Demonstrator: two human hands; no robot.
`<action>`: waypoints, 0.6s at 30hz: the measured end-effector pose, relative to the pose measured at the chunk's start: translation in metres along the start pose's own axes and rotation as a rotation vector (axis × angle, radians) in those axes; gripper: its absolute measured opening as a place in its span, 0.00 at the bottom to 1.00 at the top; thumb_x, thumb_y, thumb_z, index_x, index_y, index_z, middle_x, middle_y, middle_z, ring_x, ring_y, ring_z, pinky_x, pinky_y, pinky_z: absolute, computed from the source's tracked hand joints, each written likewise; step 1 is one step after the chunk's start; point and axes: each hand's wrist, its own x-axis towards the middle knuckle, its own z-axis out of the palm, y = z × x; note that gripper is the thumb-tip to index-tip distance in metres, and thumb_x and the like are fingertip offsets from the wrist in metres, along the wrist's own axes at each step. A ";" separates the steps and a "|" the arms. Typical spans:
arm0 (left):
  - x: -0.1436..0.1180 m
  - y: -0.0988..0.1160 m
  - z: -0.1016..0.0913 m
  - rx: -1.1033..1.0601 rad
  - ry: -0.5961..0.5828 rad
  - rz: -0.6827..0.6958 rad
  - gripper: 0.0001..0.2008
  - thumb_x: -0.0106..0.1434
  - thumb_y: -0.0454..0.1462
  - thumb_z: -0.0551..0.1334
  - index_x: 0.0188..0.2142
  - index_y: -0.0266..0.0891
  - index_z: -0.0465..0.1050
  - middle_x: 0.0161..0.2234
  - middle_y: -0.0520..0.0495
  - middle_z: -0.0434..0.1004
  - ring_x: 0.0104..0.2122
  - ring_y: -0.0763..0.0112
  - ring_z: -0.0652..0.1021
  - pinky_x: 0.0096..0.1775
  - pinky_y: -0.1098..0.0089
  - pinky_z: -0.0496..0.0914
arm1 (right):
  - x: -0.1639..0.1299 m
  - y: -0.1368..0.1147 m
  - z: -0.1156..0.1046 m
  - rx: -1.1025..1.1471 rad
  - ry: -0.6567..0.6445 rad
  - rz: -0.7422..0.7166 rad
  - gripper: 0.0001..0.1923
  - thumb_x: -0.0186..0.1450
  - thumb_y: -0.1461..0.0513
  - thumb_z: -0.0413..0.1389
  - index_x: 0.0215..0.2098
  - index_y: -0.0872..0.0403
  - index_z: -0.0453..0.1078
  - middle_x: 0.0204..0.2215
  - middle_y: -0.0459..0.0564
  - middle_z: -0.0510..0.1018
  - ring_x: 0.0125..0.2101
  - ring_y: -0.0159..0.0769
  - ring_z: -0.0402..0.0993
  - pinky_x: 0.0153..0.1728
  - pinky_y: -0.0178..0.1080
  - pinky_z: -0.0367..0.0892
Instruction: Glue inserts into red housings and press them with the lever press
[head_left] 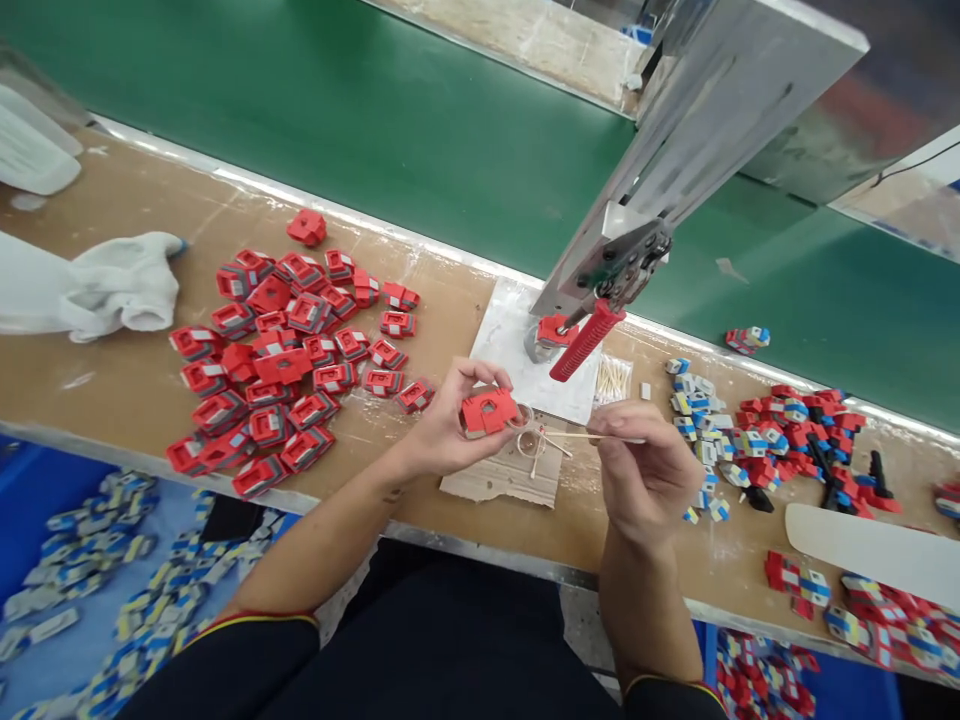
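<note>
My left hand [448, 425] is closed around a red plastic toy part [489, 411] that has a hole in its middle. Pinched between the thumb and fingers of my right hand [646, 462] is a thin cotton swab [574, 435], pointing left toward the red part; I cannot tell whether its tip touches. Below and between the hands, a small round container [531, 440] with loose swabs around it stands on a piece of cardboard [504, 478]. A clear pack of cotton swabs [613, 380] lies just beyond my right hand.
A metal press with a red handle [589, 340] stands ahead over a white plate [495, 335], another red part under it. Many red parts [285, 365] are heaped left; blue-white and red pieces [757, 440] lie right. A green conveyor belt [360, 140] runs behind. Blue bins [97, 570] sit below.
</note>
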 end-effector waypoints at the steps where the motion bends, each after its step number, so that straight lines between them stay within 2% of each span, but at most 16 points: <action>1: -0.001 0.001 0.003 0.021 -0.038 0.026 0.21 0.64 0.35 0.72 0.47 0.45 0.60 0.49 0.46 0.73 0.39 0.71 0.84 0.41 0.71 0.80 | -0.001 -0.002 0.007 0.048 0.042 0.018 0.04 0.71 0.61 0.62 0.43 0.45 0.78 0.31 0.47 0.82 0.33 0.39 0.80 0.34 0.44 0.77; 4: -0.003 0.005 0.008 0.072 -0.091 0.067 0.18 0.63 0.34 0.73 0.45 0.43 0.65 0.46 0.46 0.75 0.43 0.69 0.83 0.46 0.68 0.79 | -0.006 -0.001 0.024 0.108 0.089 0.083 0.02 0.72 0.58 0.62 0.40 0.45 0.76 0.31 0.47 0.81 0.33 0.40 0.82 0.36 0.47 0.80; 6: -0.004 0.007 0.009 0.082 -0.079 0.056 0.19 0.62 0.35 0.75 0.45 0.43 0.68 0.46 0.45 0.77 0.46 0.66 0.83 0.49 0.66 0.79 | -0.011 0.001 0.029 0.143 0.082 0.125 0.02 0.72 0.57 0.62 0.40 0.45 0.75 0.31 0.46 0.81 0.34 0.40 0.83 0.37 0.48 0.82; 8: -0.004 0.006 0.008 0.075 -0.043 -0.001 0.19 0.61 0.40 0.76 0.46 0.42 0.71 0.44 0.44 0.80 0.45 0.64 0.84 0.48 0.65 0.79 | -0.013 0.004 0.030 0.186 0.105 0.166 0.03 0.72 0.57 0.62 0.39 0.45 0.74 0.31 0.45 0.79 0.33 0.40 0.83 0.36 0.47 0.82; 11: -0.003 0.002 0.005 0.024 0.064 -0.097 0.19 0.61 0.48 0.76 0.41 0.40 0.72 0.40 0.44 0.83 0.40 0.65 0.84 0.43 0.65 0.79 | -0.012 0.007 0.028 0.200 0.194 0.192 0.08 0.71 0.53 0.62 0.38 0.45 0.70 0.30 0.44 0.76 0.30 0.38 0.82 0.28 0.42 0.79; 13: -0.001 0.001 0.004 -0.062 0.163 -0.137 0.23 0.58 0.51 0.77 0.35 0.40 0.70 0.38 0.44 0.85 0.38 0.66 0.84 0.40 0.66 0.80 | -0.010 0.008 0.026 0.191 0.226 0.199 0.10 0.70 0.52 0.62 0.37 0.45 0.68 0.29 0.43 0.74 0.28 0.38 0.81 0.23 0.39 0.76; 15: 0.003 0.002 0.003 -0.174 0.244 -0.211 0.26 0.58 0.54 0.76 0.32 0.41 0.65 0.41 0.44 0.86 0.33 0.70 0.84 0.34 0.70 0.79 | -0.009 0.008 0.026 0.194 0.232 0.211 0.11 0.70 0.51 0.63 0.36 0.45 0.67 0.28 0.43 0.73 0.27 0.37 0.81 0.21 0.38 0.75; 18: 0.008 0.009 0.004 -0.318 0.291 -0.321 0.23 0.64 0.54 0.71 0.38 0.43 0.64 0.49 0.46 0.85 0.20 0.79 0.77 0.20 0.75 0.70 | -0.012 0.007 0.028 0.213 0.213 0.210 0.10 0.70 0.52 0.63 0.36 0.45 0.69 0.29 0.43 0.74 0.29 0.37 0.81 0.23 0.38 0.76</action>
